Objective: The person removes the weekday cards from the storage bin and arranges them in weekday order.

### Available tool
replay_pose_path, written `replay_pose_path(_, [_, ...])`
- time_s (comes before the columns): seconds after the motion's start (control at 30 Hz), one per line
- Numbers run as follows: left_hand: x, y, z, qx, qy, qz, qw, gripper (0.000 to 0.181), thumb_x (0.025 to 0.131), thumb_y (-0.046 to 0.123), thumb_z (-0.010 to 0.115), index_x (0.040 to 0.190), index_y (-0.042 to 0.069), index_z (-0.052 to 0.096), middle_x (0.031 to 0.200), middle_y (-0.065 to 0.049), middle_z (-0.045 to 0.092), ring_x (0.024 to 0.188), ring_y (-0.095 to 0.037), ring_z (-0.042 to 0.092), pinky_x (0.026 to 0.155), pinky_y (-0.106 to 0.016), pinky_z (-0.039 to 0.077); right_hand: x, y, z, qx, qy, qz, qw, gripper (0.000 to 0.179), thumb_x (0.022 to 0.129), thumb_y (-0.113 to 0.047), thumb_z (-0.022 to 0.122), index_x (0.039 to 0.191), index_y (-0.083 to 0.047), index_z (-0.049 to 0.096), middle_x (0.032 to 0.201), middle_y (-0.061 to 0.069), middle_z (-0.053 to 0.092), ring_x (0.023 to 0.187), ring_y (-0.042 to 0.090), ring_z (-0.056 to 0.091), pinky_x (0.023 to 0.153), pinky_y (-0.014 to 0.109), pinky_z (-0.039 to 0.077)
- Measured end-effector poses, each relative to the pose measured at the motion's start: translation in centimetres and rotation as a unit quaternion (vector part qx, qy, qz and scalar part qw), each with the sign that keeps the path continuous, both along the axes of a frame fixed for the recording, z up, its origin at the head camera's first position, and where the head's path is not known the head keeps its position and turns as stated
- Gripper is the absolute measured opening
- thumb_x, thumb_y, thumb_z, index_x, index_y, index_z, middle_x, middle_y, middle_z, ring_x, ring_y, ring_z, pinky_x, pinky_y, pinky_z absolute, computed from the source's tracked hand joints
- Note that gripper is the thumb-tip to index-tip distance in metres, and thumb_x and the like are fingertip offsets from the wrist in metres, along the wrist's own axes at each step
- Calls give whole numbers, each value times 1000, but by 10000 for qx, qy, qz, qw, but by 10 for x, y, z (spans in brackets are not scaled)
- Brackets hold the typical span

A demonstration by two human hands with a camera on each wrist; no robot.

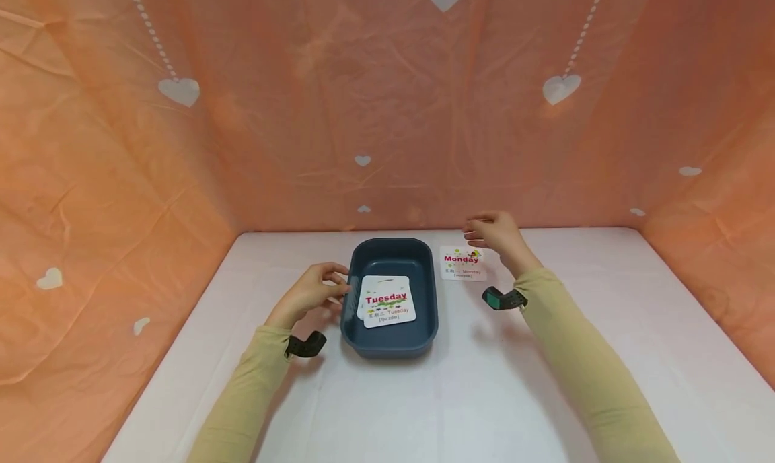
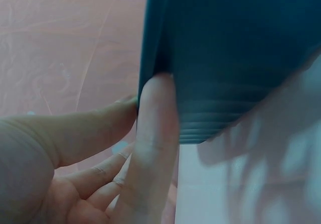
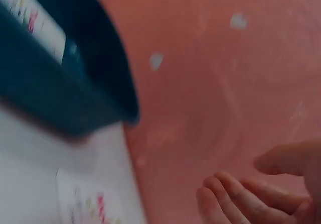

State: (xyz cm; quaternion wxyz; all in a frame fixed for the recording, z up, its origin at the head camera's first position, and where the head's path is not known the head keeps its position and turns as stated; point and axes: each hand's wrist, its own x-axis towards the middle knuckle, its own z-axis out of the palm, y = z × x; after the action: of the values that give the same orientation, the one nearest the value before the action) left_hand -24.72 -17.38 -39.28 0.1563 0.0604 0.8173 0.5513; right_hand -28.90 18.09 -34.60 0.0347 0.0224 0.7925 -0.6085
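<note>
A dark blue plastic bin (image 1: 389, 350) stands on the table with several white cards inside. The top one, a "Tuesday" card (image 1: 390, 315), lies face up over the others. My left hand (image 1: 310, 292) holds the bin's left rim; in the left wrist view, thumb and a finger (image 2: 156, 113) pinch the rim from either side. To the right of the bin a "Monday" card (image 1: 461, 272) lies face up on the table. Above its upper right corner hovers my right hand (image 1: 500, 239), fingers loosely bent, with nothing in it.
White cloth covers the table (image 1: 387, 409). An orange curtain (image 1: 387, 126) with white hearts rises behind the table and along both sides, near the bin's far end.
</note>
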Motion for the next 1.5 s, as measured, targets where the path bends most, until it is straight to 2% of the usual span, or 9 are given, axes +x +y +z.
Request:
replay_pose_path(0.1, [1,1,0,-41,24,1,10000,40,89,0,64,126,-7,50,96,-17,59,65,-19,63,64,-42,58,5,-13,13,-279,81,85,9995,43,100,-13,48,136,8,42,125,29,54,110,39,58,87,38,52])
replay_pose_path(0.23, [0,3,1,-105,81,-66,9999,40,90,2,64,127,-7,50,96,-18,60,66,-20,64,66,-44,57,12,-29,26,-596,104,396,9974,46,101,-15,46,139,8,37,126,30,52,113,41,56,88,40,51])
replay_pose_path(0.43, [-4,5,-1,-11,132,-140,9998,40,90,0,63,127,-9,49,94,-17,59,66,-18,63,66,-44,57,22,-53,31,-657,-21,917,9936,45,101,-20,44,136,9,39,126,29,52,113,41,55,91,41,50])
replay_pose_path(0.6, [-2,5,-1,45,157,-193,9997,40,90,-1,62,127,-10,48,94,-18,58,65,-18,63,64,-42,57,26,-70,25,-830,-410,1244,9879,47,101,-22,44,137,9,38,130,32,48,117,41,52,96,42,46])
replay_pose_path(0.77, [-2,5,-1,-21,159,-152,9998,41,90,0,63,127,-9,49,94,-17,58,65,-18,63,63,-42,58,23,-82,10,-901,-888,1387,9822,51,101,-23,44,143,5,33,134,30,46,122,40,49,98,41,45])
replay_pose_path(1.0, [-2,6,-1,0,146,-152,9998,40,90,0,63,127,-8,49,94,-17,59,67,-20,64,64,-42,57,21,-93,-7,-1030,-1311,1284,9776,54,101,-25,45,144,6,32,140,29,40,126,41,44,102,42,41])
replay_pose_path(1.23, [-2,8,0,-40,126,-126,9998,40,90,0,63,126,-8,50,93,-17,58,66,-19,63,64,-41,58,21,-99,-19,-916,-1684,1125,9750,56,99,-30,46,145,0,34,143,24,36,127,38,42,105,45,37])
replay_pose_path(1.5, [-1,6,1,-51,190,-181,9996,40,90,0,63,127,-10,49,94,-18,58,66,-19,63,65,-44,57,24,-105,-24,-911,-1855,1000,9733,63,97,-33,49,147,-3,27,148,24,22,138,41,20,110,56,22])
